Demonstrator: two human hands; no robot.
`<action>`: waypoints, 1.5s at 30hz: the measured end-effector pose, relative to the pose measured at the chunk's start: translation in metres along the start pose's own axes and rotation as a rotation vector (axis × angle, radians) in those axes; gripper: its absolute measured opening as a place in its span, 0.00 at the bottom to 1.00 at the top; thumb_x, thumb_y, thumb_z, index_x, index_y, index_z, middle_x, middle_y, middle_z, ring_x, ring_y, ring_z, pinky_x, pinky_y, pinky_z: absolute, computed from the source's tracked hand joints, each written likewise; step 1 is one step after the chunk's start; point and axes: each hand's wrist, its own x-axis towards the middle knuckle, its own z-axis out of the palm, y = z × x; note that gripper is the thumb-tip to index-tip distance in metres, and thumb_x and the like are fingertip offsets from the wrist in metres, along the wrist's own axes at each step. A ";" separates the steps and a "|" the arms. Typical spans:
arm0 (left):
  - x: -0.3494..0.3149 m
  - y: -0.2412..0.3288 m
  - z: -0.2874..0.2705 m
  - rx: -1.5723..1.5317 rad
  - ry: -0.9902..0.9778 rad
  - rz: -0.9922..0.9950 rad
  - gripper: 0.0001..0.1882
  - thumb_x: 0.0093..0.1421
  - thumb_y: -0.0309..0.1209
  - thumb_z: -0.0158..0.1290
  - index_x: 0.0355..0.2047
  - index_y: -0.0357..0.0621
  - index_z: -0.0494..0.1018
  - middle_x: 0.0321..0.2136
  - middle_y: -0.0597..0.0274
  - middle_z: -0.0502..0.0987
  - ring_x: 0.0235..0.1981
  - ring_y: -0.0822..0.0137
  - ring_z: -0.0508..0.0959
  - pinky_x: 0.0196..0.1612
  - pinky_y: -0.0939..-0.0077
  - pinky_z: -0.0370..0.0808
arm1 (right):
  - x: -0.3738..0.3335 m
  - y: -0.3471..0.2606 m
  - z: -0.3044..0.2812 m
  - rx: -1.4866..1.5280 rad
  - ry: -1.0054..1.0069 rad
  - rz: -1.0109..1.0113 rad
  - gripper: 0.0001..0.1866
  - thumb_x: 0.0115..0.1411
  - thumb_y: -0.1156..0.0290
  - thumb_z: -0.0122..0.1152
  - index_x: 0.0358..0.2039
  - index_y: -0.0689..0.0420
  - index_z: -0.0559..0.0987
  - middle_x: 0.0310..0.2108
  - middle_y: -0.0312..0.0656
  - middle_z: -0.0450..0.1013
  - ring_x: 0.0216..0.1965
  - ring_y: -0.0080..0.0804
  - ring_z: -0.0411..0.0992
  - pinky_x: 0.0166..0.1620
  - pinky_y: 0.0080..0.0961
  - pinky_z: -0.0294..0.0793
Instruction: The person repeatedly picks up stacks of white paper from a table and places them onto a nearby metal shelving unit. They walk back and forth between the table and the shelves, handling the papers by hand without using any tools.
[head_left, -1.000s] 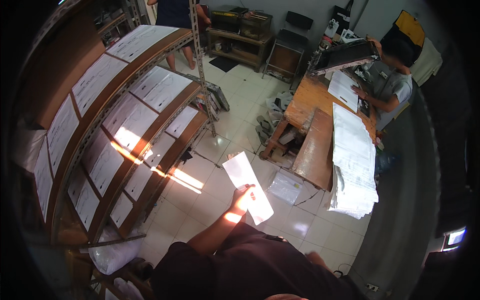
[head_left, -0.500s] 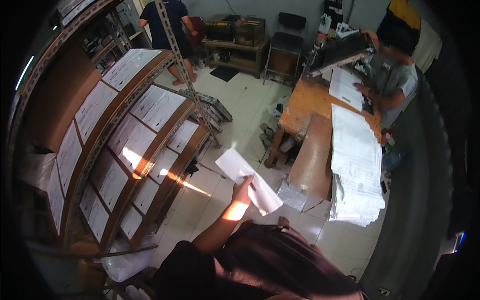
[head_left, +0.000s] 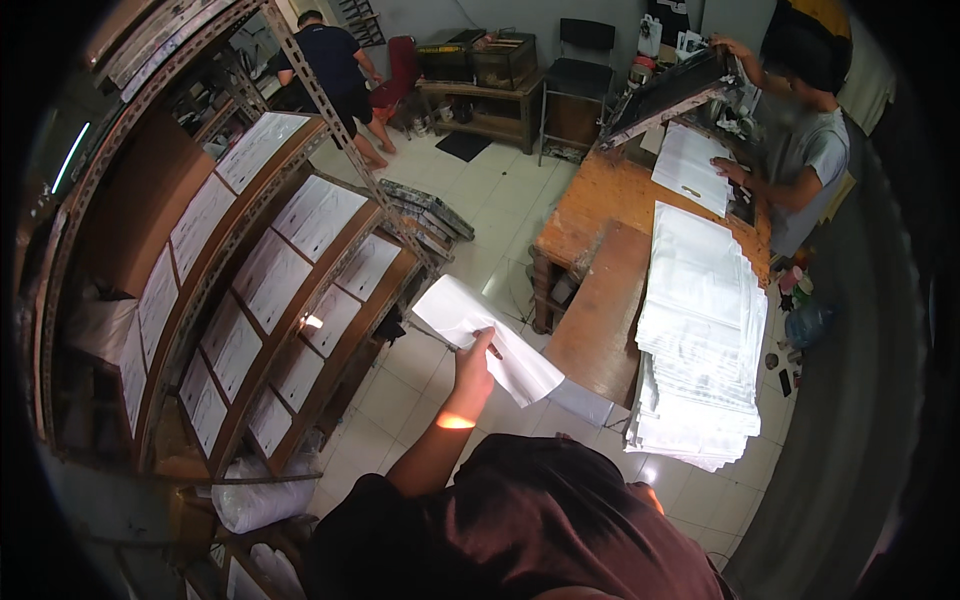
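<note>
My left hand [head_left: 474, 368] is closed on a white flat bag [head_left: 455, 308], a slim sheet with a dark slot near its middle where my fingers show. The bag is held out over the floor, between the rack and the wooden table. My right hand is out of view. Nearest on the right is a tall stack of white flat bags [head_left: 700, 330] along the table's edge. Farther back, a co-worker [head_left: 800, 150] holds up a dark framed screen [head_left: 675, 95] with one hand. The other hand rests on a white bag [head_left: 690, 168] with an oval handle hole.
To the left stands a metal rack [head_left: 330, 110] whose brown shelves carry several printed white sheets [head_left: 265, 280]. The wooden table [head_left: 575, 225] is on the right. At the back are a black chair [head_left: 582, 75], a low bench [head_left: 500, 110] and another person [head_left: 335, 70].
My view has shifted slightly, and the bag in my left hand sits a little further left and higher. The co-worker's framed screen remains raised. The person at the back has turned and bent forward.
</note>
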 end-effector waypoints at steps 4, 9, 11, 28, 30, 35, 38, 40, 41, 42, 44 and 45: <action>-0.019 -0.011 0.016 -0.007 0.037 0.025 0.09 0.54 0.30 0.58 0.31 0.40 0.71 0.28 0.67 0.71 0.28 0.75 0.70 0.29 0.77 0.68 | 0.014 0.035 -0.008 -0.055 -0.029 -0.003 0.24 0.57 0.57 0.52 0.47 0.62 0.75 0.44 0.49 0.75 0.45 0.44 0.73 0.48 0.34 0.70; -0.040 -0.044 0.013 -0.026 0.091 0.019 0.10 0.54 0.31 0.58 0.31 0.39 0.72 0.28 0.68 0.70 0.29 0.76 0.69 0.31 0.78 0.68 | 0.030 0.098 -0.038 0.242 -0.045 0.077 0.24 0.60 0.52 0.46 0.46 0.60 0.73 0.40 0.44 0.75 0.34 0.38 0.76 0.31 0.36 0.74; -0.057 -0.050 0.018 0.024 0.092 -0.007 0.10 0.54 0.32 0.58 0.31 0.38 0.72 0.28 0.67 0.70 0.29 0.76 0.69 0.32 0.79 0.68 | 0.052 0.152 -0.062 0.512 0.062 0.236 0.24 0.61 0.54 0.46 0.49 0.59 0.69 0.39 0.43 0.74 0.30 0.37 0.75 0.27 0.36 0.73; -0.107 -0.072 0.020 0.051 0.123 0.002 0.11 0.54 0.29 0.57 0.34 0.38 0.69 0.26 0.64 0.70 0.25 0.72 0.71 0.29 0.76 0.70 | -0.061 0.036 -0.330 0.949 1.146 -0.528 0.16 0.63 0.57 0.52 0.39 0.58 0.76 0.22 0.31 0.65 0.24 0.16 0.65 0.27 0.14 0.64; -0.108 -0.071 0.018 0.032 0.150 -0.049 0.10 0.54 0.28 0.57 0.34 0.38 0.69 0.27 0.64 0.70 0.25 0.73 0.71 0.28 0.75 0.70 | -0.069 -0.018 -0.330 0.849 1.063 -0.647 0.14 0.64 0.61 0.51 0.38 0.60 0.76 0.23 0.32 0.66 0.25 0.17 0.65 0.30 0.15 0.66; -0.110 -0.067 0.022 0.022 0.152 0.016 0.10 0.54 0.27 0.57 0.33 0.40 0.68 0.28 0.65 0.69 0.25 0.73 0.70 0.26 0.78 0.70 | -0.083 -0.113 -0.282 0.584 0.754 -0.837 0.10 0.63 0.69 0.53 0.36 0.64 0.76 0.27 0.37 0.72 0.28 0.23 0.69 0.32 0.19 0.70; -0.107 -0.061 0.009 0.009 0.173 0.012 0.10 0.54 0.28 0.58 0.33 0.43 0.68 0.28 0.66 0.69 0.27 0.72 0.71 0.29 0.75 0.70 | -0.110 -0.155 -0.250 0.182 0.712 -0.855 0.08 0.59 0.72 0.56 0.35 0.63 0.77 0.34 0.46 0.75 0.33 0.35 0.74 0.35 0.25 0.73; -0.102 -0.058 0.003 0.013 0.189 -0.049 0.10 0.54 0.30 0.58 0.34 0.45 0.68 0.28 0.66 0.69 0.29 0.71 0.71 0.31 0.73 0.70 | -0.104 -0.162 -0.232 0.151 0.628 -0.892 0.08 0.57 0.73 0.57 0.35 0.62 0.78 0.35 0.48 0.75 0.34 0.39 0.75 0.35 0.28 0.74; -0.102 -0.056 -0.006 -0.009 0.209 -0.041 0.10 0.55 0.30 0.58 0.33 0.45 0.68 0.28 0.66 0.69 0.29 0.71 0.71 0.31 0.73 0.70 | -0.103 -0.169 -0.225 0.154 0.582 -0.910 0.08 0.56 0.73 0.58 0.35 0.62 0.78 0.35 0.48 0.75 0.33 0.39 0.75 0.34 0.29 0.74; -0.102 -0.056 -0.018 -0.039 0.235 -0.026 0.10 0.55 0.31 0.58 0.33 0.45 0.68 0.27 0.67 0.68 0.30 0.71 0.70 0.32 0.73 0.69 | -0.106 -0.179 -0.219 0.132 0.561 -0.928 0.08 0.57 0.72 0.58 0.35 0.62 0.78 0.34 0.49 0.75 0.32 0.39 0.75 0.34 0.29 0.74; -0.097 -0.055 -0.029 -0.070 0.255 -0.008 0.10 0.55 0.32 0.57 0.32 0.46 0.67 0.26 0.67 0.68 0.30 0.71 0.70 0.32 0.73 0.69 | -0.109 -0.193 -0.213 0.102 0.540 -0.940 0.08 0.57 0.71 0.58 0.34 0.61 0.78 0.33 0.49 0.75 0.31 0.39 0.75 0.33 0.29 0.75; -0.094 -0.052 -0.034 -0.075 0.260 0.003 0.10 0.55 0.32 0.57 0.31 0.46 0.67 0.26 0.67 0.67 0.30 0.71 0.70 0.33 0.73 0.69 | -0.109 -0.199 -0.212 0.091 0.526 -0.943 0.08 0.57 0.70 0.57 0.34 0.61 0.78 0.32 0.49 0.75 0.30 0.38 0.75 0.33 0.29 0.74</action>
